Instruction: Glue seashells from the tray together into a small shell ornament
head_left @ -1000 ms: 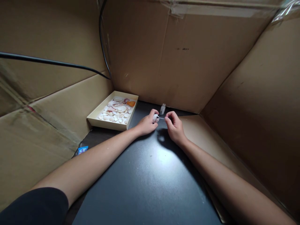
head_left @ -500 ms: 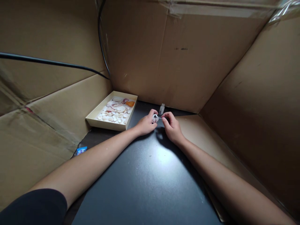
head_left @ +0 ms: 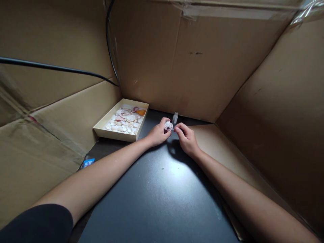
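A ribbed seashell (head_left: 168, 126), whitish with reddish-brown streaks and a small dark spot near its lower edge, sits between the thumb and fingers of my left hand (head_left: 159, 134). Just to its right, my right hand (head_left: 186, 137) is closed in a pinch. Its thumb and forefinger grip a thin pale stick, whose tip reaches toward the shell; the frame is too coarse to tell its exact kind or whether it touches. Right behind the shell stands a small clear bottle (head_left: 175, 117) with whitish contents, not held by either hand.
A shallow cream box (head_left: 115, 135) of assorted seashells stands at the back left. Beside my left forearm lies a small blue packet (head_left: 88, 162). Cardboard walls (head_left: 202, 74) surround the dark tabletop (head_left: 152, 202), and a black cable (head_left: 63, 68) runs along the left.
The shell has turned in my left hand, so more of its ribbed face shows and its dark spot sits lower. My right hand has barely shifted.
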